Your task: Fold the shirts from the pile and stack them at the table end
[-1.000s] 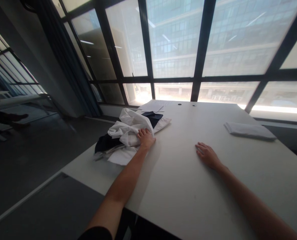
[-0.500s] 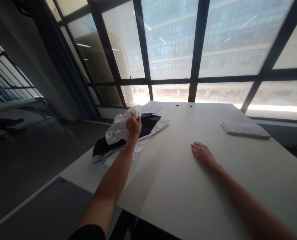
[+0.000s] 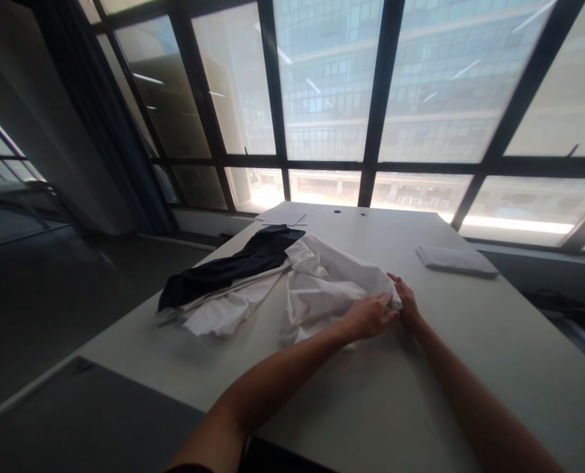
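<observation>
A white shirt [image 3: 331, 289] lies crumpled on the table, with what looks like its collar toward the stack of clothes at the left. My left hand [image 3: 368, 317] reaches across and grips the shirt near its right end, fingers bent on the cloth. Just beside it, my right hand [image 3: 406, 303] holds the shirt's right edge, and its fingertips are partly behind the fabric. To the left lies a pile with a dark navy garment [image 3: 233, 263] on top and white garments [image 3: 233, 305] under it.
The white table [image 3: 351, 401] reaches to the large windows. A folded white cloth [image 3: 457, 260] lies at the right. Paper sheets [image 3: 282, 215] lie at the far left corner. Two small dark spots show near the far edge. A dark curtain [image 3: 109, 131] hangs at the left.
My left hand has carried the white shirt from the pile to the middle of the table, where it has spread out. My right hand has gone from lying flat on the table to holding the shirt's edge.
</observation>
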Available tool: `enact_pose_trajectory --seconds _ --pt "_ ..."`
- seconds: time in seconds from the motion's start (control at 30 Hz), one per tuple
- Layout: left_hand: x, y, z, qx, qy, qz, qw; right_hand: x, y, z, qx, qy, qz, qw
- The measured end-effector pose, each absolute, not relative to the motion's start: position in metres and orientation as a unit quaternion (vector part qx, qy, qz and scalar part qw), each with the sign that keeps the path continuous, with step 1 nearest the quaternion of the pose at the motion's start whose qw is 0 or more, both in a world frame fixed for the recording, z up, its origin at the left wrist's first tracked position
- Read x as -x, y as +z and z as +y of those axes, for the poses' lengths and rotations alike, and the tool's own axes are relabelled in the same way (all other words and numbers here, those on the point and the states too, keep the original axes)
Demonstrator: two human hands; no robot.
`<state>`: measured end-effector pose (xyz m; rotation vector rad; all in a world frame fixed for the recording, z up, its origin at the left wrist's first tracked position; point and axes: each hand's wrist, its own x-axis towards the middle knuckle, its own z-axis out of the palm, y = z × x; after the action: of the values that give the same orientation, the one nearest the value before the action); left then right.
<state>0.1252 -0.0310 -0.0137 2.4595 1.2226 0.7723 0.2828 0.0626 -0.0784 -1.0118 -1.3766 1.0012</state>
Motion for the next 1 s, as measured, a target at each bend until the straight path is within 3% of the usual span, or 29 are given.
enact_pose_trajectory --seconds 0.1,0.2,0.3,0.43,0.63,0.83,1.0 --pt "-0.081 0.005 -0.021 -0.836 0.337 0.417 0.116 -0.285 -0.071 0.059 0.404 0.435 -0.599 0.537" --pt "-0.005 0.025 0.005 -0.752 0.374 0.543 0.016 -0.282 -0.061 0.054 0.384 0.434 -0.624 0.525" --pt "0.077 0.025 0.028 -0.657 0.278 0.699 -0.052 -0.279 -0.051 0.048 0.382 0.459 -0.616 0.513" --pt "0.148 -0.010 0.037 -0.648 0.165 0.743 -0.020 -0.280 -0.047 0.045 0.393 0.479 -0.609 0.495" --pt "0.184 -0.047 0.046 -0.644 0.104 0.757 -0.028 -0.288 -0.056 0.049 0.392 0.575 -0.558 0.453" --pt "0.207 -0.038 0.054 -0.595 0.121 0.794 -0.024 -0.287 -0.060 0.047 0.396 0.593 -0.528 0.460" --pt "0.171 -0.024 0.042 -0.598 0.198 0.775 -0.042 -0.283 -0.064 0.054 0.405 0.576 -0.496 0.508"
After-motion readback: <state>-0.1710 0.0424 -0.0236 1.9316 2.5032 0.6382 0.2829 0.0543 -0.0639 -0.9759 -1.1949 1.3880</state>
